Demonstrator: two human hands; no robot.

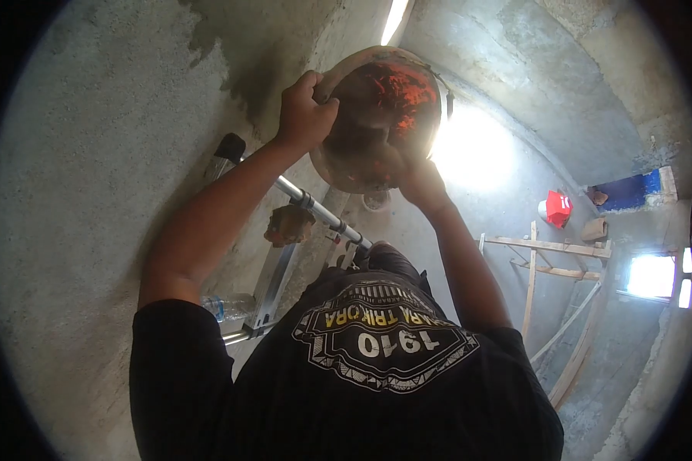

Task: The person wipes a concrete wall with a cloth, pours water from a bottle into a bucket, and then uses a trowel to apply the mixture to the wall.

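A round, worn basin (361, 115) with orange-red patches is held out at the top middle. My left hand (307, 114) grips its left rim, thumb pressed on the near face and fingers wrapped round the edge. At the lower right rim, my right hand (421, 184) holds the basin, its fingertips hidden by the basin and blurred. Under my arms stands a metal ladder (315, 206), with a rough brown object (288, 225) beside its rail.
A grey plastered wall (92, 192) rises at the left. A clear bottle (234, 308) is near the ladder. At the right are a wooden frame (532, 276), a red and white item (557, 209), a blue panel (630, 190) and a bright window (650, 276).
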